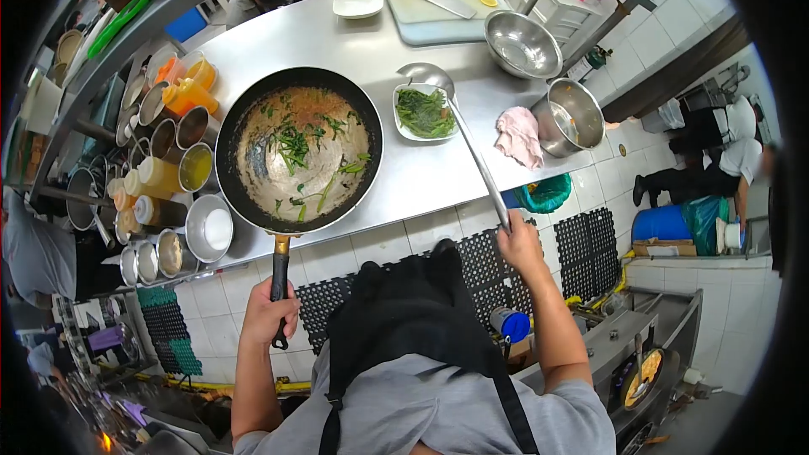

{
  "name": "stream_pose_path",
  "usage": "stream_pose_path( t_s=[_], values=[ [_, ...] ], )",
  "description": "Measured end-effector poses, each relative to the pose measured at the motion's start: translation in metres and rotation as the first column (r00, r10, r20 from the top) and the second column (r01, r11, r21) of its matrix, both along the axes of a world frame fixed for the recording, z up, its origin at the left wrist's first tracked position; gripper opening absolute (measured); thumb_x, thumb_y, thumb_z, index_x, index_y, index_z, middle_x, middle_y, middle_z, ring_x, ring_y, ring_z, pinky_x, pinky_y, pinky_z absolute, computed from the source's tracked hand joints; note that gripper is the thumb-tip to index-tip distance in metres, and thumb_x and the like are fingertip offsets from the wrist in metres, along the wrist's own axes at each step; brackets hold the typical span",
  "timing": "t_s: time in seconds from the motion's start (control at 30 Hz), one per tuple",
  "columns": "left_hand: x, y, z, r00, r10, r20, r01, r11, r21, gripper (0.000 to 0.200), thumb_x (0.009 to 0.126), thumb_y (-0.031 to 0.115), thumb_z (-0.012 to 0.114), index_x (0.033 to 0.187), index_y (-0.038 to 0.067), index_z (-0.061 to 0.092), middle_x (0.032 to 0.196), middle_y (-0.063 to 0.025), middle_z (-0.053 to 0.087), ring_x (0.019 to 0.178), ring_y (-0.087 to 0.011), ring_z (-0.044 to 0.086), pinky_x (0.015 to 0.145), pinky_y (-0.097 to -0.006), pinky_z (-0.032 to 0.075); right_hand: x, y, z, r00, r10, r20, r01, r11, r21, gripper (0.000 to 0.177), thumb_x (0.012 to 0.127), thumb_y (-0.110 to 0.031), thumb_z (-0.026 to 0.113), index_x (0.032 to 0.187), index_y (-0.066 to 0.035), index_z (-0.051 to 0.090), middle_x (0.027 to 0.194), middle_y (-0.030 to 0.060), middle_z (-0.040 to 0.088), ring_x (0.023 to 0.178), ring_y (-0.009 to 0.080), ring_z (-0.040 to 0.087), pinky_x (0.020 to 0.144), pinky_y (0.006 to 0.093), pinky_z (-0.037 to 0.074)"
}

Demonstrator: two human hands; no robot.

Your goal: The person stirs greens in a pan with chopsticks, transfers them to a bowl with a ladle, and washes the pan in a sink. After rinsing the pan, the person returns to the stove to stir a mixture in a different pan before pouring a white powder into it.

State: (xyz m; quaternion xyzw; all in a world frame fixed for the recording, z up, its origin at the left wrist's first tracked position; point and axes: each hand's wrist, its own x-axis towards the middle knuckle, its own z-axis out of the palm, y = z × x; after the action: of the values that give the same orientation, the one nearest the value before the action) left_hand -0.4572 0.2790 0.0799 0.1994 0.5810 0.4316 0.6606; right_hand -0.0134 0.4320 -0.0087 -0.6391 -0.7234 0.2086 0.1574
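My left hand (pixel 270 312) is wrapped round the black handle of a large frying pan (pixel 366 190), which rests on the steel table. Bits of cooked leafy greens (pixel 291 148) and a brownish residue lie in the pan. In my right hand (pixel 520 243) is the long handle of a ladle (pixel 479 156). The ladle's bowl lies at the far edge of a small white dish (pixel 427 136), and its handle passes along the dish's right side. A heap of cooked greens (pixel 424 111) fills the dish.
Sauce bottles (pixel 160 173) and metal containers (pixel 209 228) crowd the left side. A cleaver (pixel 443 0) lies on cutting boards (pixel 404 13) at the back. To the right are a steel bowl (pixel 522 44), a pot (pixel 570 118) and a pink cloth (pixel 519 138). Other people stand farther off.
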Motion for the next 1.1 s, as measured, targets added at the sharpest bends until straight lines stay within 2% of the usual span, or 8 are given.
stream_pose_path(
  t_s=[0.1, 0.23, 0.33, 0.43, 0.67, 0.93, 1.03, 1.1],
  values=[
    [0.019, 0.003, 0.004, 0.998, 0.046, -0.041, -0.046, 0.999, 0.003, 0.015, 0.074, -0.007, 0.057, 0.08, 0.002, 0.046, 0.05, -0.0051, 0.047, 0.032, -0.0143, 0.044, 0.03, -0.0279, 0.036, 0.026, 0.028, 0.001, 0.984, 0.141, 0.11, -0.145, 0.989, 0.033, 0.026, 0.081, -0.012, 0.06, 0.1, -0.003, 0.044, 0.067, 0.0261, 0.061, 0.065, 0.0474, 0.06, 0.059, 0.0564, 0.047],
    [0.056, 0.004, 0.006, 0.986, 0.155, -0.063, -0.154, 0.988, 0.019, 0.015, 0.074, -0.006, 0.058, 0.08, 0.002, 0.046, 0.05, -0.0047, 0.047, 0.032, -0.014, 0.044, 0.031, -0.0279, 0.036, 0.076, 0.059, -0.002, 0.932, 0.256, 0.257, -0.29, 0.951, 0.107, 0.025, 0.077, -0.01, 0.061, 0.095, -0.005, 0.044, 0.073, 0.0203, 0.063, 0.064, 0.0415, 0.062, 0.057, 0.0514, 0.05],
    [0.09, 0.008, 0.008, 0.968, 0.235, -0.082, -0.234, 0.972, 0.021, 0.015, 0.074, -0.006, 0.057, 0.08, 0.002, 0.046, 0.051, -0.0046, 0.046, 0.033, -0.0139, 0.044, 0.031, -0.0281, 0.037, 0.115, 0.074, 0.005, 0.905, 0.288, 0.313, -0.319, 0.946, 0.052, 0.027, 0.078, -0.009, 0.062, 0.099, -0.006, 0.046, 0.075, 0.0208, 0.063, 0.065, 0.0436, 0.061, 0.058, 0.0522, 0.049],
    [0.119, 0.013, 0.011, 0.951, 0.3, -0.073, -0.299, 0.954, 0.023, 0.015, 0.075, -0.006, 0.058, 0.081, 0.003, 0.047, 0.051, -0.0046, 0.046, 0.033, -0.0142, 0.044, 0.031, -0.0282, 0.037, 0.137, 0.086, 0.024, 0.907, 0.32, 0.273, -0.34, 0.94, 0.027, 0.027, 0.077, -0.009, 0.062, 0.099, -0.006, 0.046, 0.074, 0.0216, 0.063, 0.066, 0.0441, 0.061, 0.058, 0.0526, 0.049],
    [0.171, 0.02, 0.001, 0.906, 0.423, -0.03, -0.423, 0.906, 0.023, 0.016, 0.075, -0.006, 0.059, 0.082, 0.003, 0.047, 0.051, -0.0049, 0.046, 0.033, -0.0145, 0.044, 0.031, -0.0281, 0.037, 0.131, 0.131, 0.013, 0.899, 0.42, 0.124, -0.416, 0.908, -0.053, 0.027, 0.077, -0.01, 0.062, 0.099, -0.002, 0.048, 0.069, 0.0245, 0.061, 0.064, 0.0445, 0.061, 0.06, 0.0539, 0.048],
    [0.172, 0.026, -0.001, 0.915, 0.367, -0.17, -0.367, 0.93, 0.032, 0.015, 0.076, -0.007, 0.058, 0.08, 0.003, 0.047, 0.051, -0.0043, 0.048, 0.034, -0.0145, 0.045, 0.033, -0.0275, 0.038, 0.134, 0.125, 0.024, 0.864, 0.484, 0.14, -0.485, 0.874, -0.03, 0.025, 0.077, -0.007, 0.061, 0.099, -0.001, 0.05, 0.068, 0.0244, 0.061, 0.065, 0.0442, 0.062, 0.06, 0.0524, 0.048],
    [0.164, 0.044, -0.012, 0.926, 0.281, -0.253, -0.281, 0.959, 0.038, 0.015, 0.079, -0.005, 0.059, 0.083, 0.004, 0.048, 0.052, -0.0041, 0.05, 0.036, -0.0134, 0.048, 0.034, -0.0269, 0.039, 0.123, 0.112, 0.039, 0.911, 0.342, -0.231, -0.36, 0.932, -0.041, 0.019, 0.079, -0.005, 0.06, 0.096, 0.001, 0.054, 0.063, 0.0236, 0.057, 0.059, 0.0433, 0.06, 0.053, 0.0435, 0.046],
    [0.156, 0.063, -0.012, 0.929, 0.169, -0.328, -0.163, 0.986, 0.047, 0.015, 0.08, -0.002, 0.06, 0.084, 0.004, 0.048, 0.054, -0.0037, 0.051, 0.038, -0.0115, 0.049, 0.034, -0.0264, 0.039, 0.101, 0.114, 0.056, 0.908, 0.323, -0.266, -0.346, 0.937, -0.044, 0.019, 0.079, -0.006, 0.061, 0.095, 0.001, 0.055, 0.063, 0.023, 0.057, 0.059, 0.0432, 0.06, 0.054, 0.0422, 0.046]
  ],
)
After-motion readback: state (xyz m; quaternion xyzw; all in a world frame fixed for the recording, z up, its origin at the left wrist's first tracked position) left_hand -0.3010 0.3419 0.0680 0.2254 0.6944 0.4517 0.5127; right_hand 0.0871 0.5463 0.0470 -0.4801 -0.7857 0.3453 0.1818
